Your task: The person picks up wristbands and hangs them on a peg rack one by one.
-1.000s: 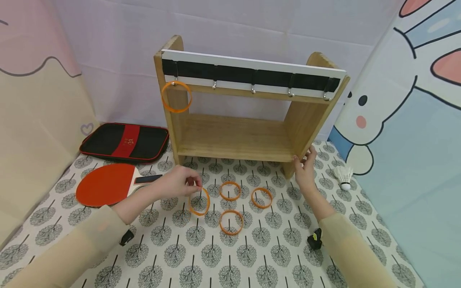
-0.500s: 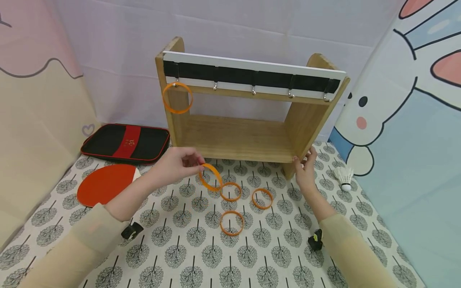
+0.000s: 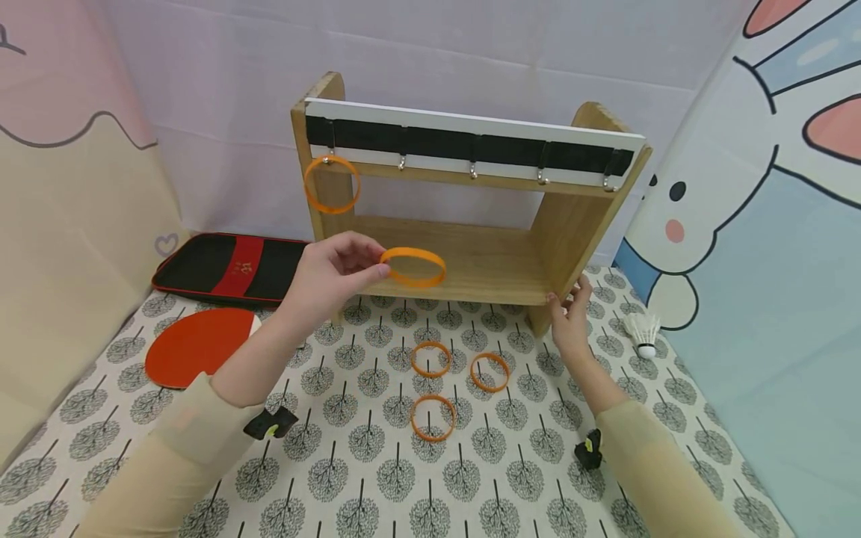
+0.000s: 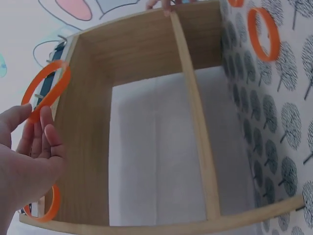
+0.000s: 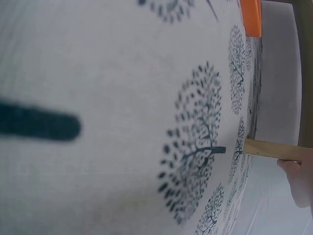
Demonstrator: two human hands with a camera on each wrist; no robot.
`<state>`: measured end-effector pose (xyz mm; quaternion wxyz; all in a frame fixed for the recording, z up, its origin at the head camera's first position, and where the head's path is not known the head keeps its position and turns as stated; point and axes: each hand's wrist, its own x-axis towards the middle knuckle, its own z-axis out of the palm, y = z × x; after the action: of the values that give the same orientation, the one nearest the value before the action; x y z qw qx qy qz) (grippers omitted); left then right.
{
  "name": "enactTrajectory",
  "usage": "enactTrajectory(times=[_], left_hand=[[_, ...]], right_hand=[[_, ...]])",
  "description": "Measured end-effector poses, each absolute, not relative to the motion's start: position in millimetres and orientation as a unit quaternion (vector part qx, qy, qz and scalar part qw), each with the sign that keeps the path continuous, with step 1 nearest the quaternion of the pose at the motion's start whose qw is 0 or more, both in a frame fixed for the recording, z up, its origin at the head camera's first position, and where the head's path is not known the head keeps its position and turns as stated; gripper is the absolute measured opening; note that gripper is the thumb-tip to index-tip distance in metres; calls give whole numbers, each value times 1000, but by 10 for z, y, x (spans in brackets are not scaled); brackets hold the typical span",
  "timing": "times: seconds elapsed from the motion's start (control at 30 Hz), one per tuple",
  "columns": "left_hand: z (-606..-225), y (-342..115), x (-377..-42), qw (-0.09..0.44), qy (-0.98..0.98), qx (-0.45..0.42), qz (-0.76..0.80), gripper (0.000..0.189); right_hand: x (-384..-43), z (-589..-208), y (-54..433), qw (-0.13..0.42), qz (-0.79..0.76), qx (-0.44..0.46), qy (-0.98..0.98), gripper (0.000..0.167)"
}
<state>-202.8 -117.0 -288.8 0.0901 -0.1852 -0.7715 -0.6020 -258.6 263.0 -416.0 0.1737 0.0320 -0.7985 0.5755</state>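
Observation:
My left hand (image 3: 339, 273) pinches an orange ring (image 3: 430, 282) by its left edge, held in front of the wooden rack's lower shelf (image 3: 457, 261). In the left wrist view the same ring (image 4: 61, 85) stands between thumb and fingertips. My right hand (image 3: 570, 317) grips the rack's right side panel (image 3: 572, 213) near its foot. Another orange ring (image 3: 308, 190) hangs from the leftmost metal hook on the white and black strip (image 3: 437, 142). The other hooks, such as the second hook (image 3: 402, 161), carry nothing. Three more orange rings lie on the cloth, the nearest ring (image 3: 413, 424) toward me.
A red table tennis paddle (image 3: 195, 347) lies at left, its handle hidden behind my left forearm. Behind it is a black and red case (image 3: 202, 261). A shuttlecock (image 3: 643, 332) lies at far right. The tree-patterned cloth (image 3: 498, 478) covers the table.
My left hand has lifted the orange ring off the cloth and carried it up toward the rack, turning it nearly flat. My right hand has stayed on the rack's side.

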Motion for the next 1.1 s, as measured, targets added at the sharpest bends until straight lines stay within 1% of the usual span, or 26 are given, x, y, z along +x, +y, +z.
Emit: enactTrajectory(times=[0.17, 0.43, 0.57, 0.83, 1.1], left_hand=[[-2839, -1101, -2026, 130, -715, -183, -662, 24], [-2783, -963, -2095, 192, -612, -197, -741, 20], [-2751, -886, -2153, 214, -568, -202, -768, 17], [-2697, -776, -2272, 225, -470, -185, -833, 14], [-2757, -700, -2347, 220, -465, -115, -850, 17]], right_hand=[[-2469, -3999, 2535, 171, 578, 35, -797, 59], [-2453, -3984, 2535, 169, 575, 29, -800, 58], [-2459, -3984, 2537, 168, 575, 23, -800, 58], [-2476, -4006, 2549, 173, 569, 29, -803, 58], [-2639, -4225, 2666, 181, 563, 23, -806, 58]])
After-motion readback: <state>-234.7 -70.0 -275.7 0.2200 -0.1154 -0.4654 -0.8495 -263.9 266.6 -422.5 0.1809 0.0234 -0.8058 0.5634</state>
